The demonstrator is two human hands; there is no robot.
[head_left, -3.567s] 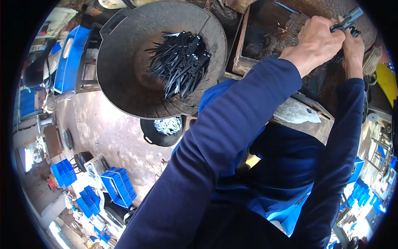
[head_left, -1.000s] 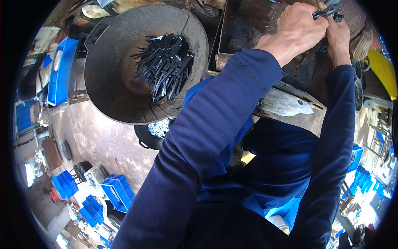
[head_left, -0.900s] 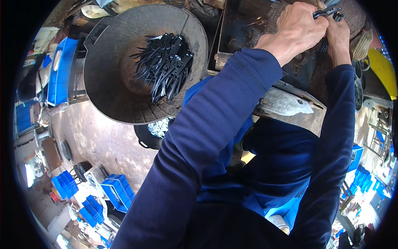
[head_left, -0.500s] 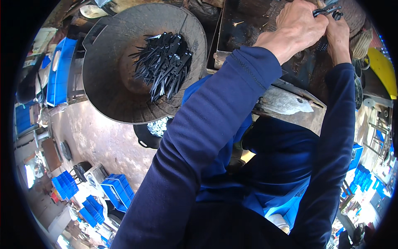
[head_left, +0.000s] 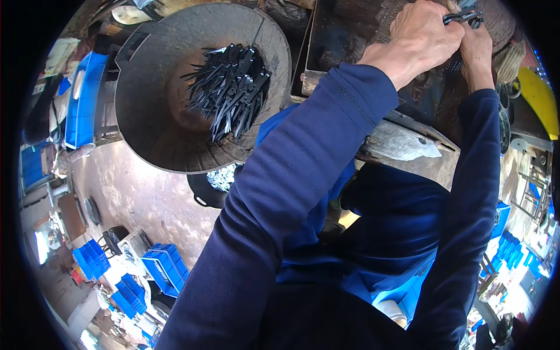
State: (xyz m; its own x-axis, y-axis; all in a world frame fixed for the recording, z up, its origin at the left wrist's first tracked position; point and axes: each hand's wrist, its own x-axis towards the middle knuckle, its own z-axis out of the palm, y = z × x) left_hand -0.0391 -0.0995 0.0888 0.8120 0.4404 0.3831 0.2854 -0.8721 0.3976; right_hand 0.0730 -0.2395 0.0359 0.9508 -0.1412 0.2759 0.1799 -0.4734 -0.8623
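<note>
The wok is charcoal grey, rust-brown toward its middle; the tapered metal pieces inside are black with whitish glints. Below the wok, a basin is black, its small pieces silvery white, and the floor blotched pinkish grey. Left of the wok, a crate is bright blue. To its right, the held metal piece is grey-black, the sleeves plain navy, the tabletop blotchy dark brown.

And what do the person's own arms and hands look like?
The left sleeve and right sleeve are long and navy blue, the left one creased, with a stitched seam near its cuff. The left hand and right hand are bare; I see no gloves, cables or markings.
</note>
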